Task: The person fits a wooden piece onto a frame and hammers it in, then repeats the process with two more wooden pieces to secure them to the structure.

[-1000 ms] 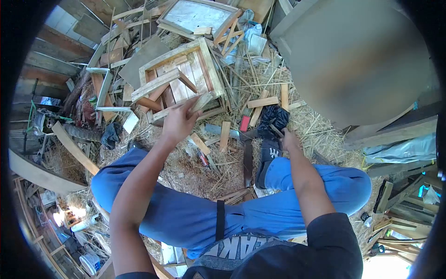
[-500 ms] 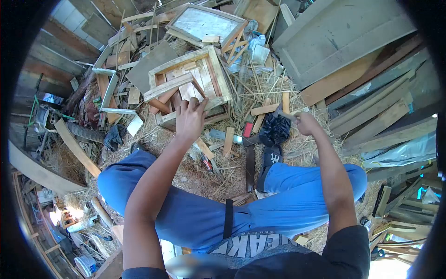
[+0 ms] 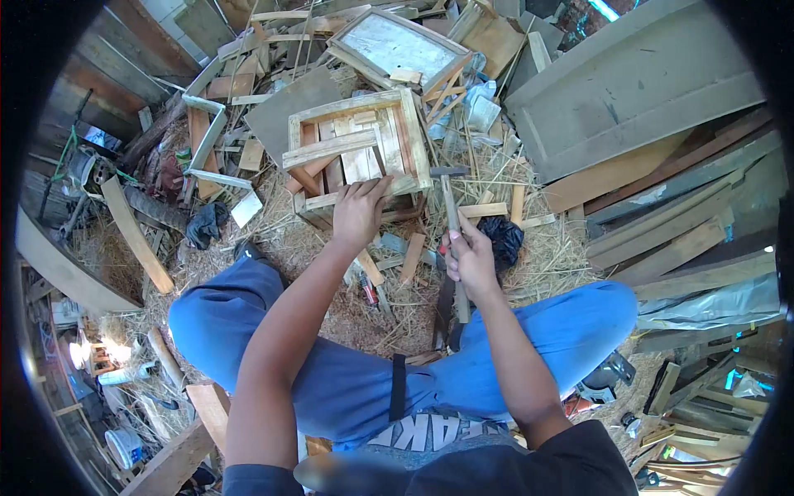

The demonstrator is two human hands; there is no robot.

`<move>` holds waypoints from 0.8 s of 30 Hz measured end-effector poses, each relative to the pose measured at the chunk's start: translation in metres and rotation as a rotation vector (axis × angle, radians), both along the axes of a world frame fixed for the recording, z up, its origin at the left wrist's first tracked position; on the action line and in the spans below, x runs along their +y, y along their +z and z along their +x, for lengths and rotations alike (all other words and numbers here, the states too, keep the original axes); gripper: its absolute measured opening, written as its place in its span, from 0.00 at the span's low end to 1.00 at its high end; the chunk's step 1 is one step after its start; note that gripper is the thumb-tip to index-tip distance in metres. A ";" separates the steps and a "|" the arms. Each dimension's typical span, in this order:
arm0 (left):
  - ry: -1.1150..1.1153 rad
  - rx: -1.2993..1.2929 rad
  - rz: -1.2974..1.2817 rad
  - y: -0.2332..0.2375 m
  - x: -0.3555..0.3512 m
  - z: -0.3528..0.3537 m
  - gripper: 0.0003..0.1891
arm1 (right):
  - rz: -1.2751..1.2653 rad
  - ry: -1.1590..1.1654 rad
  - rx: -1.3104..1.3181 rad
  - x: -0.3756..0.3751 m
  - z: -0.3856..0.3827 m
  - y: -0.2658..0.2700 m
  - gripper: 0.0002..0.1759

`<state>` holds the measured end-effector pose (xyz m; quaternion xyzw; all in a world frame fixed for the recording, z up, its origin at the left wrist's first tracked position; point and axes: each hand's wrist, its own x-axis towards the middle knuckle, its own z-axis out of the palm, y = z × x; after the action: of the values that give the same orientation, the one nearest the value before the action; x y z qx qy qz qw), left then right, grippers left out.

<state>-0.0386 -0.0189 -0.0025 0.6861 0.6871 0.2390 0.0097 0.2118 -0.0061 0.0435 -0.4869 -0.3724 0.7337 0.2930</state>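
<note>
My left hand (image 3: 361, 213) curls its fingers over the near rail of a pale wooden box frame (image 3: 415, 136). A loose-looking wooden slat (image 3: 331, 150) slants across the frame's opening. To the right, my right hand (image 3: 472, 261) is wrapped around the handle of a hammer (image 3: 449, 198). The hammer stands head up, away from my body, its head close to the frame's right side and apart from it. Below that hand lies a dark saw blade (image 3: 444, 310), partly hidden. A black plastic bag (image 3: 501, 239) sits just right of my right hand.
Straw and wood scraps cover the ground between my blue-trousered legs. A red-handled tool (image 3: 369, 291) lies there. Behind the frame is a framed panel (image 3: 401, 45). A large grey door panel (image 3: 620, 91) and stacked boards (image 3: 686, 240) line the right. A curved plank (image 3: 136, 236) rests left.
My right hand has swung left and inward with the hammer, from over the black bag to beside the frame. My left hand stays on the frame's near rail. The view has shifted slightly.
</note>
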 end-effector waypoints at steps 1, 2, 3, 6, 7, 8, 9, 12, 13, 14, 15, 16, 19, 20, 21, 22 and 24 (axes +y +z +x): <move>0.000 0.006 -0.003 -0.001 0.000 -0.001 0.25 | -0.005 -0.004 0.003 0.003 -0.001 0.000 0.30; 0.003 0.008 -0.006 -0.002 0.000 0.000 0.24 | -0.006 -0.010 -0.001 0.006 -0.001 0.001 0.30; 0.003 0.006 -0.008 -0.003 0.000 0.000 0.24 | -0.006 -0.015 -0.007 0.007 -0.001 0.002 0.30; 0.013 0.040 -0.013 -0.004 0.001 0.000 0.24 | -0.028 -0.015 0.041 0.007 -0.001 -0.001 0.30; 0.011 0.047 -0.023 -0.003 0.001 0.001 0.24 | -0.029 -0.015 0.040 0.007 -0.002 -0.002 0.30; 0.008 0.054 -0.032 -0.001 0.001 0.001 0.24 | -0.031 -0.038 0.031 0.006 -0.003 -0.003 0.30; 0.008 0.054 -0.035 -0.001 0.000 0.001 0.24 | -0.034 -0.061 0.022 0.006 -0.006 -0.003 0.30; 0.011 0.072 -0.049 -0.002 0.001 0.001 0.25 | -0.017 0.027 -0.012 -0.001 -0.012 -0.002 0.29; 0.016 0.072 -0.038 -0.004 0.001 0.001 0.25 | -0.058 0.038 0.008 -0.002 -0.012 -0.001 0.28; 0.022 0.073 -0.026 -0.006 0.001 0.001 0.26 | -0.060 0.039 0.007 -0.001 -0.010 -0.002 0.28; 0.023 0.073 -0.028 -0.004 0.001 0.001 0.26 | -0.076 0.011 0.028 0.001 -0.009 -0.002 0.29; 0.012 0.067 -0.037 -0.003 0.001 0.001 0.26 | -0.093 -0.015 0.049 0.002 -0.010 -0.003 0.30; 0.005 0.066 -0.045 -0.002 0.001 -0.001 0.26 | -0.038 -0.051 0.053 0.004 -0.012 -0.005 0.29; 0.003 0.070 -0.042 -0.003 0.001 0.000 0.26 | -0.037 -0.050 0.051 0.004 -0.011 -0.005 0.29; 0.002 0.069 -0.040 -0.002 0.002 0.001 0.26 | -0.065 0.005 0.041 0.003 -0.012 -0.002 0.29; 0.010 0.085 -0.037 0.000 0.002 0.002 0.27 | -0.095 0.058 0.032 0.003 -0.013 -0.001 0.29; 0.015 0.105 -0.038 0.002 0.001 0.000 0.27 | -0.106 0.039 0.050 0.004 -0.009 -0.005 0.29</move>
<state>-0.0381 -0.0178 -0.0009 0.6920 0.6964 0.1897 -0.0152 0.2023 -0.0016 0.0384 -0.4759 -0.3349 0.7701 0.2614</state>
